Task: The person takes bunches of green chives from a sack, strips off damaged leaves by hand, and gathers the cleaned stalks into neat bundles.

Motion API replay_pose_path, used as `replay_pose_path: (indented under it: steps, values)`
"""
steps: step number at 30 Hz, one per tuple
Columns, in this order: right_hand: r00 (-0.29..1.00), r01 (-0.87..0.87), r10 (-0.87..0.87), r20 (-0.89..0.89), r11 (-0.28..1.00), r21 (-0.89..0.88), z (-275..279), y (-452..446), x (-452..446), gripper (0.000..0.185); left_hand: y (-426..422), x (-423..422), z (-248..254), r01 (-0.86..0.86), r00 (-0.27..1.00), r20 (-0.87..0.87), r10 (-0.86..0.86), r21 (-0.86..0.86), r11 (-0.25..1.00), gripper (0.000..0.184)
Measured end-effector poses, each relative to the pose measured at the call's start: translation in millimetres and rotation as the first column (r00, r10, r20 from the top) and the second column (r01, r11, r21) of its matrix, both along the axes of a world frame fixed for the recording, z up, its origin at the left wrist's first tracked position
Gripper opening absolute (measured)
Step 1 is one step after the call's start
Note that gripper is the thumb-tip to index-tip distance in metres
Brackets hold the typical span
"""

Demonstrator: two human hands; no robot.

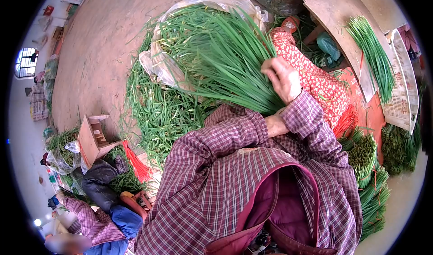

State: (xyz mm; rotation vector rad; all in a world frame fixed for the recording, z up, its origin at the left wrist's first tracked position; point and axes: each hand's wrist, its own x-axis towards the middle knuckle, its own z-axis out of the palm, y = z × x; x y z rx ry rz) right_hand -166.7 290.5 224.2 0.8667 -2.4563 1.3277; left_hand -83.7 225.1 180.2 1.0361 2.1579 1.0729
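A large loose bunch of garlic chives (225, 52) lies across my lap, its long green leaves fanning to the upper left. My left hand (275, 125) is at the stem end of the bunch, with its wrist passing under my right one; its fingers are mostly hidden, but the stems run into its grip. Over the leaves, my right hand (284, 77) is bent with its fingers curled together at the bunch's right edge. Beneath the leaves is a clear plastic sheet (169, 66) filled with loose green trimmings (153, 113).
A tied chive bundle (374, 56) lies on a tilted board (331, 11) at upper right. More bundles (372, 196) are stacked at my right, near red ties (346, 122). A wooden stool (94, 138) and another person (97, 223) are at lower left.
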Motion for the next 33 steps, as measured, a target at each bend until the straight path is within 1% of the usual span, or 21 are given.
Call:
replay_pose_path:
  steps: [2,4,6,7,8,12,14,16,17,18,19,20,21,22,24,26,27,28,30,31,33]
  values:
    - [0.996,0.064,-0.052,0.076,0.984,-0.164,13,-8,-10,0.008,10,0,-15,-0.051,0.987,-0.145,0.072,0.142,0.989,0.038]
    - [0.95,0.097,-0.028,0.312,0.974,-0.206,31,-11,-8,0.008,18,-1,-26,-0.081,0.946,-0.279,0.163,0.285,0.955,0.037]
    - [0.903,-0.075,0.114,0.414,0.991,-0.108,43,-7,-1,0.011,23,-4,-32,-0.056,0.951,-0.272,0.146,0.313,0.948,0.035]
    - [0.921,-0.194,0.189,0.342,0.981,-0.021,36,-4,0,0.013,25,-5,-39,-0.04,0.914,-0.381,0.141,0.26,0.965,0.035]
    - [0.937,-0.238,0.221,0.272,0.971,0.032,31,-6,3,0.015,28,-4,-49,-0.027,0.867,-0.483,0.125,0.204,0.979,0.035]
    - [0.951,-0.209,0.173,0.254,0.971,0.119,15,-15,14,0.017,27,4,-61,-0.021,0.864,-0.489,0.119,0.2,0.98,0.034]
    - [0.983,-0.164,0.138,0.124,0.957,0.239,12,-18,15,0.016,22,5,-60,0.004,0.878,-0.47,0.088,0.191,0.982,0.034]
    - [0.984,-0.152,0.124,0.128,0.96,0.237,12,-18,16,0.015,14,5,-60,0.03,0.911,-0.409,0.053,0.192,0.981,0.033]
    - [0.986,-0.141,0.118,0.115,0.965,0.219,13,-18,15,0.014,12,4,-59,0.025,0.906,-0.42,0.056,0.186,0.982,0.033]
    - [0.989,-0.127,0.109,0.099,0.971,0.202,13,-17,15,0.013,14,-1,-58,0.019,0.883,-0.469,0.035,0.109,0.994,0.033]
    - [0.99,-0.119,0.101,0.095,0.971,0.206,11,-16,15,0.013,18,-4,-52,0.074,0.93,-0.365,-0.04,0.079,0.994,0.034]
    - [0.987,-0.144,0.132,0.097,0.981,0.131,9,-16,15,0.013,23,-5,-44,0.1,0.954,-0.287,-0.09,0.019,0.995,0.034]
    - [0.982,-0.17,0.164,0.094,0.984,0.054,8,-17,14,0.013,30,-8,-37,0.03,0.97,-0.238,-0.052,-0.094,0.995,0.034]
    - [0.971,-0.202,0.199,0.133,0.979,0.015,9,-20,15,0.014,32,-10,-28,0.039,0.968,-0.245,-0.061,-0.093,0.995,0.034]
    - [0.893,-0.279,0.322,0.314,0.944,-0.175,27,-34,24,0.016,31,-12,-9,-0.024,0.97,-0.242,-0.022,-0.188,0.982,0.033]
    - [0.799,-0.512,0.555,0.233,0.83,-0.223,51,-48,34,0.027,26,-17,15,-0.065,0.964,-0.266,-0.012,-0.277,0.959,0.031]
    - [0.768,-0.582,0.617,0.171,0.784,-0.216,59,-53,38,0.037,24,-22,28,-0.075,0.958,-0.288,-0.02,-0.316,0.946,0.031]
    - [0.73,-0.647,0.674,0.113,0.735,-0.201,66,-52,39,0.047,9,-26,43,0.075,0.928,-0.351,-0.125,-0.151,0.986,0.03]
    - [0.868,-0.496,0.496,0.008,0.868,0.012,100,-22,27,0.069,-5,-35,75,0.088,0.897,-0.434,-0.083,-0.007,0.996,0.03]
    - [0.91,-0.415,0.415,-0.006,0.91,-0.019,113,-3,15,0.082,-11,-40,91,0.08,0.889,-0.457,-0.039,0.072,0.994,0.03]
    - [0.974,-0.225,0.217,-0.058,0.94,-0.258,121,39,-5,0.098,-23,-52,115,-0.144,0.815,-0.518,0.258,0.25,0.957,0.033]
